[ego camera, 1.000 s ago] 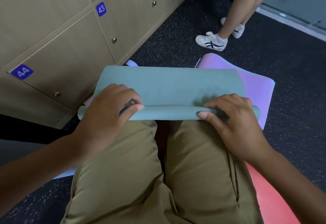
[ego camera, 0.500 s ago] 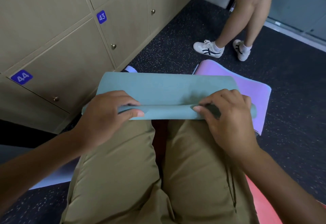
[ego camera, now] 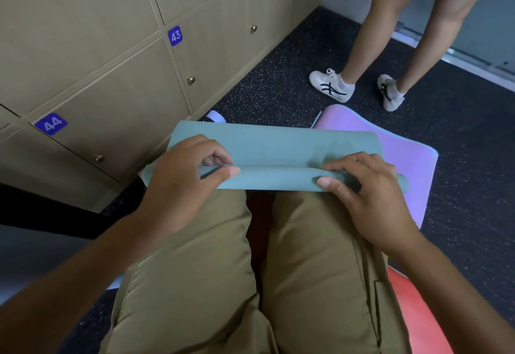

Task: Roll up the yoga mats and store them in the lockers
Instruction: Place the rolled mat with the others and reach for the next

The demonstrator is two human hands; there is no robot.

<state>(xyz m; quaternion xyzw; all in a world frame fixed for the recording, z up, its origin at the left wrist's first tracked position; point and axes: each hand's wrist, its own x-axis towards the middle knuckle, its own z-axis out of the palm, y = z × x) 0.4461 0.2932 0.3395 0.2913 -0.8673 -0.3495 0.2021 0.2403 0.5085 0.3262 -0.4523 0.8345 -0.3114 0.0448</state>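
A grey-green yoga mat [ego camera: 278, 144] lies on the floor just beyond my knees, its near edge turned into a thin roll [ego camera: 276, 179]. My left hand [ego camera: 184, 183] grips the left part of that roll, thumb on the near side and fingers curled over the top. My right hand [ego camera: 362, 189] grips the right part the same way. Under the green mat a purple mat [ego camera: 407, 153] sticks out to the right. Wooden lockers [ego camera: 117, 89] numbered 42, 43 and 44 stand shut on the left.
Another person's legs in white sneakers [ego camera: 331, 86] stand on the dark speckled floor [ego camera: 473, 136] beyond the mats. A red mat [ego camera: 418, 314] lies under my right leg. Round brass knobs [ego camera: 191, 80] are on the locker doors.
The roll at the near edge has been turned slightly and both hands shifted along it. The view tilted up, showing more of the lockers and the standing person.
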